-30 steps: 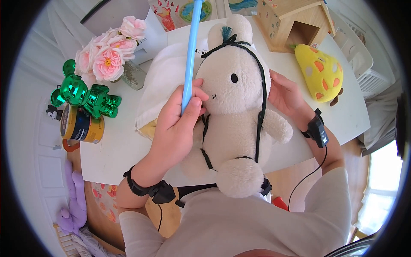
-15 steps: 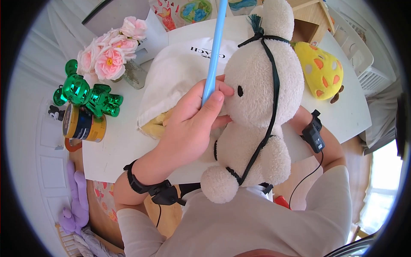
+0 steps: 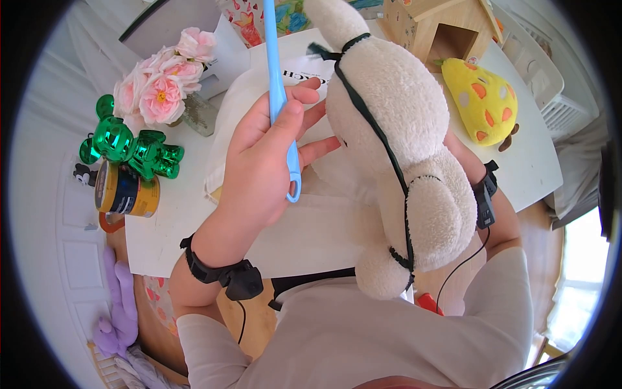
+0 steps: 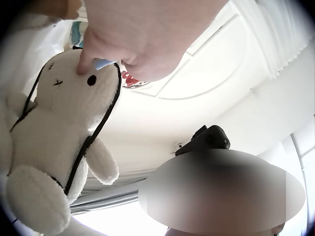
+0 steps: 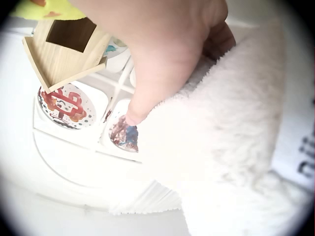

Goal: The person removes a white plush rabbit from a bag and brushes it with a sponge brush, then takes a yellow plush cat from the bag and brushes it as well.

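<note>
A cream plush rabbit point(image 3: 389, 104) with a dark green cord around its head and body is tilted above the table's front edge, its face turned left. My left hand point(image 3: 256, 149) holds a light blue stick point(image 3: 275, 84) with a looped end between thumb and fingers, other fingertips reaching the plush's face. In the left wrist view a finger of the left hand point(image 4: 133, 34) touches the face near the black eye. My right hand point(image 3: 461, 155) supports the plush from behind, mostly hidden; in the right wrist view the right hand point(image 5: 162, 49) lies against its fur.
A white cloth bag point(image 3: 240, 97) lies behind the left hand. Pink roses point(image 3: 159, 91) in a glass vase, a shiny green bear figure point(image 3: 139, 148) and a yellow tin point(image 3: 133, 191) stand left. A wooden house point(image 3: 440, 32) and yellow plush point(image 3: 481, 104) are right.
The plush has swung to the right and then turned further, its face now mostly hidden in the head view. My left hand has shifted left with the stick, whose looped end now shows.
</note>
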`<action>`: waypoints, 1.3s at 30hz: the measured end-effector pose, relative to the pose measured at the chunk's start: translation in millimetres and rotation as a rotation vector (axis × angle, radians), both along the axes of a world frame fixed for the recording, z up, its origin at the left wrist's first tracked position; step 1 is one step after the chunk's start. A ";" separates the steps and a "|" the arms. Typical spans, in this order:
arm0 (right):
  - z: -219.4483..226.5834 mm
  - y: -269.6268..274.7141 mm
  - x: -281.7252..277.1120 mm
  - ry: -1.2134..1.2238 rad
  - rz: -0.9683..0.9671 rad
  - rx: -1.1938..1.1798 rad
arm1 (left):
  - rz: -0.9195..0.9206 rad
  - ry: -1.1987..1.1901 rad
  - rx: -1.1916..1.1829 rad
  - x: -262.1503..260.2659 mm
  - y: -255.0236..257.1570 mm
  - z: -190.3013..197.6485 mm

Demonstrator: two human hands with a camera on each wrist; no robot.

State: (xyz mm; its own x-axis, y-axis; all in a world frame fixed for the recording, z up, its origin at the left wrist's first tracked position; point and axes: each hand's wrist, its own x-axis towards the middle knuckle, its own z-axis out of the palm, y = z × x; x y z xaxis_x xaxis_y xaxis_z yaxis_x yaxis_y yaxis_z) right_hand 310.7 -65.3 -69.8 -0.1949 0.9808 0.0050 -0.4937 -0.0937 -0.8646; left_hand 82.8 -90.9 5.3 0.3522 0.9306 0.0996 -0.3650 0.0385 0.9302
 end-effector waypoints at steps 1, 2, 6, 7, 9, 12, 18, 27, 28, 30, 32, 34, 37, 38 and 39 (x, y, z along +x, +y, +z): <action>1.1 -0.2 0.4 -0.001 -0.012 -0.001 | -0.007 0.013 -0.002 -1.5 -0.5 -0.6; 2.7 -0.2 0.8 0.001 -0.023 0.000 | -0.016 0.027 -0.005 -2.7 -1.1 -1.3; 7.8 0.2 2.9 0.000 -0.059 0.000 | 0.019 0.142 -0.143 1.5 5.2 -4.1; 9.3 -0.3 3.7 0.004 -0.063 -0.003 | 0.031 0.149 -0.161 4.4 6.9 -3.2; 11.2 0.1 6.2 0.006 -0.072 -0.014 | 0.066 0.199 -0.148 9.7 13.0 -4.1; 11.6 2.9 8.8 0.011 -0.060 -0.027 | 0.094 0.290 -0.090 14.4 27.6 -7.8; -32.6 14.8 28.0 0.009 -0.009 -0.146 | 0.099 0.407 -0.086 -1.5 49.3 -18.2; -31.4 9.2 27.1 -0.480 -0.012 0.022 | 0.008 0.567 0.128 -46.7 34.5 -0.1; -33.6 9.2 26.1 -0.483 -0.031 0.087 | 0.010 0.640 0.113 -56.8 30.7 7.1; -39.6 8.6 21.8 -0.486 -0.070 0.216 | 0.011 0.788 0.085 -79.1 22.2 17.8; -38.5 7.8 20.6 -0.515 -0.060 0.261 | 0.120 0.925 0.204 -89.0 12.8 16.9; -39.0 7.6 20.1 -0.517 -0.034 0.281 | 0.180 1.014 0.298 -103.2 7.8 14.1; -41.1 9.3 20.2 -0.486 0.005 0.284 | 0.203 1.085 0.431 -120.4 6.4 4.5; -41.4 9.5 19.2 -0.474 0.002 0.294 | 0.216 1.115 0.494 -121.2 5.8 3.4; -41.9 9.9 18.4 -0.463 -0.003 0.303 | 0.229 1.145 0.559 -122.1 5.0 2.5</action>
